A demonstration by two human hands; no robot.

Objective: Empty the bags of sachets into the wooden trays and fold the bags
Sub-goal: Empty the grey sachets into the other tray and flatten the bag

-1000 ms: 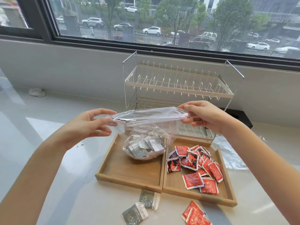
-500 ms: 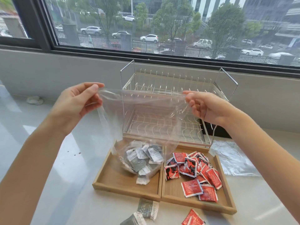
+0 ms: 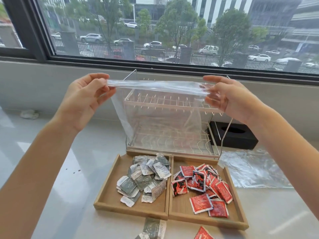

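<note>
My left hand (image 3: 86, 99) and my right hand (image 3: 229, 99) pinch the two upper corners of a clear plastic bag (image 3: 160, 114), stretched flat and hanging empty above the trays. Below it, the left wooden tray (image 3: 107, 192) holds a heap of grey and white sachets (image 3: 146, 178). The right wooden tray (image 3: 240, 209), touching the left one, holds red sachets (image 3: 205, 185). A second clear bag (image 3: 252, 169) lies flat on the counter to the right of the trays.
A two-tier wire dish rack (image 3: 172, 104) stands right behind the trays, seen through the bag. A black box (image 3: 233, 135) sits right of the rack. Loose grey sachets (image 3: 153, 228) and a red sachet (image 3: 203, 233) lie on the counter before the trays. Crumpled tissue (image 3: 29, 114) lies far left.
Both hands lifted the bag upward and spread its top edge wider. The grey sachets dropped out of it into the left tray, and the bag now hangs empty.
</note>
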